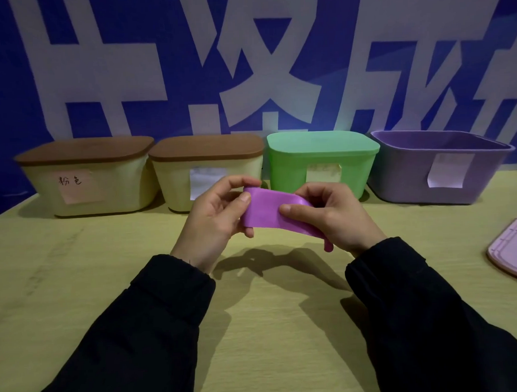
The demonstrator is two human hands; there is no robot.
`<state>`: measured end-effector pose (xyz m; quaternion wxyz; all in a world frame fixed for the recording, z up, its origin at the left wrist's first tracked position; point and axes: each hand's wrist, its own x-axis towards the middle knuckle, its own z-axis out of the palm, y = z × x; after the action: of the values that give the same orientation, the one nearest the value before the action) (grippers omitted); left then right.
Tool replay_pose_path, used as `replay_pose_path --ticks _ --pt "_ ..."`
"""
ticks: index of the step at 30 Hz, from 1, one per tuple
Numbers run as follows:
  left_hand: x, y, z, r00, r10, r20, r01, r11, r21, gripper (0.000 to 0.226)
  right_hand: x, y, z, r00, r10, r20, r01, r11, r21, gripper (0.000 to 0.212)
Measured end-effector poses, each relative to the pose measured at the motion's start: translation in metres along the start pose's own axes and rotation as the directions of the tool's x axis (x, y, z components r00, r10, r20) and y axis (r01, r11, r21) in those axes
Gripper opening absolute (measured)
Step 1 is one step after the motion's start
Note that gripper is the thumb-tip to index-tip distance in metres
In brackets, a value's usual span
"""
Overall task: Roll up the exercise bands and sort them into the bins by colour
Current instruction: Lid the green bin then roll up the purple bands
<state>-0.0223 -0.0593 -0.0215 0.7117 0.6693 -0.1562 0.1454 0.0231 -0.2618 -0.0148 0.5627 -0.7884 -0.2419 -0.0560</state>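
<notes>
A purple exercise band [266,208] is held above the table between both hands. My left hand [214,218] pinches its left end between thumb and curled fingers. My right hand [332,216] grips the right part, thumb on top, and a short tail of the band hangs below that hand. Behind stand a row of bins: a cream bin with a brown lid and a pink label [88,185], a second cream bin with a brown lid [208,171], a green bin with its lid on [324,160], and an open purple bin [437,170].
A pink-purple lid [514,250] lies flat at the table's right edge. The yellow-green wooden table [272,328] stretches toward me under my black sleeves. A blue banner with large white characters [245,63] rises right behind the bins.
</notes>
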Motion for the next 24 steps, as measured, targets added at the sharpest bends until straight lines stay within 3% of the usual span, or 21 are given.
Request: replay_pose_path --ticks 4,15,18,21,24 --pt "0.0012 -0.0001 -0.0014 1.000 0.007 -0.013 -0.007 0.999 0.038 0.035 -0.0018 -0.0035 0.0044 1.000 0.009 0.015 -0.010 0.999 0.031 0.020" --pt "0.0020 -0.0042 0.0020 1.000 -0.003 0.003 0.003 0.999 0.049 0.017 0.0008 -0.0006 0.0075 0.998 -0.069 -0.011 0.069 0.996 0.058 0.025" --pt "0.0026 -0.0043 -0.0007 1.000 -0.021 -0.015 0.022 0.996 0.089 0.030 -0.0006 -0.0029 0.0058 0.997 -0.071 0.002 0.070 0.994 0.086 0.026" --pt "0.0029 -0.0049 -0.0020 0.999 -0.050 -0.009 0.050 0.998 0.045 0.022 -0.0019 -0.0036 0.0029 0.998 -0.039 0.042 0.036 0.998 0.060 0.015" --pt "0.0013 -0.0034 -0.0004 0.999 -0.041 0.009 0.041 0.999 0.034 0.027 -0.0005 -0.0039 0.0023 0.999 -0.045 -0.010 0.046 0.996 0.078 0.021"
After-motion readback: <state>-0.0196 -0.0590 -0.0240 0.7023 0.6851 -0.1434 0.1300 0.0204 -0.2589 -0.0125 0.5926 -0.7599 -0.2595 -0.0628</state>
